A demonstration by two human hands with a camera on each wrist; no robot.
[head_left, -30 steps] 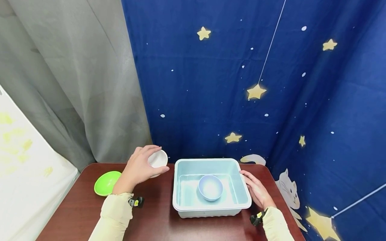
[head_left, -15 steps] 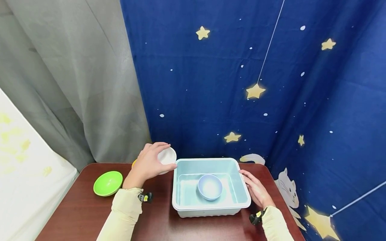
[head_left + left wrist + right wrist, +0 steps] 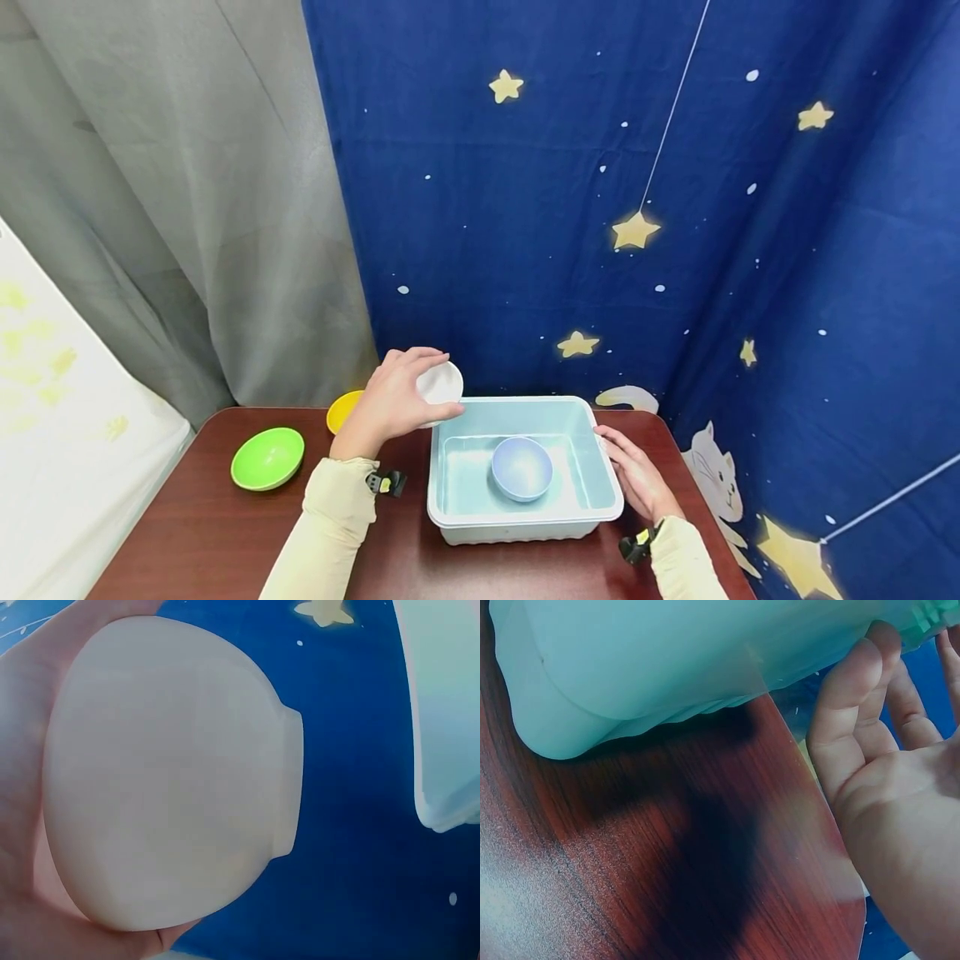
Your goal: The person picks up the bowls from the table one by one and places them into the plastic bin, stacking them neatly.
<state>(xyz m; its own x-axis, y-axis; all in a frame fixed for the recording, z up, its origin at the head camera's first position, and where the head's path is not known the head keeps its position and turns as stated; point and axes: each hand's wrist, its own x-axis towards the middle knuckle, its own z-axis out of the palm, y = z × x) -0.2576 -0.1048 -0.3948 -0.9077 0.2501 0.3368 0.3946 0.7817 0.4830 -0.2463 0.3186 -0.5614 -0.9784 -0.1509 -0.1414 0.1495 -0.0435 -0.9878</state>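
My left hand (image 3: 393, 400) holds a white bowl (image 3: 441, 383) by its sides, between thumb and fingers. In the left wrist view the white bowl (image 3: 172, 772) lies tipped on its side, its foot ring pointing right. It is raised beside the back left corner of a pale blue plastic tub (image 3: 525, 522). Inside the tub rests a light blue bowl (image 3: 522, 469), its mouth up. My right hand (image 3: 637, 477) rests against the tub's right side, fingertips at the rim. Seen from the right wrist, the fingers (image 3: 847, 682) are loosely bent by the tub's outer wall (image 3: 667, 660).
A green bowl (image 3: 267, 459) stands at the left of the dark red wooden table (image 3: 202, 542). Behind the left wrist a yellow bowl (image 3: 343, 410) is partly covered by the hand. A blue starry curtain (image 3: 487, 208) hangs right behind the table's back edge.
My left hand has carried the white bowl rightward to the tub's back left corner, and the yellow bowl has come into sight behind it. The right hand and the tub keep their place.
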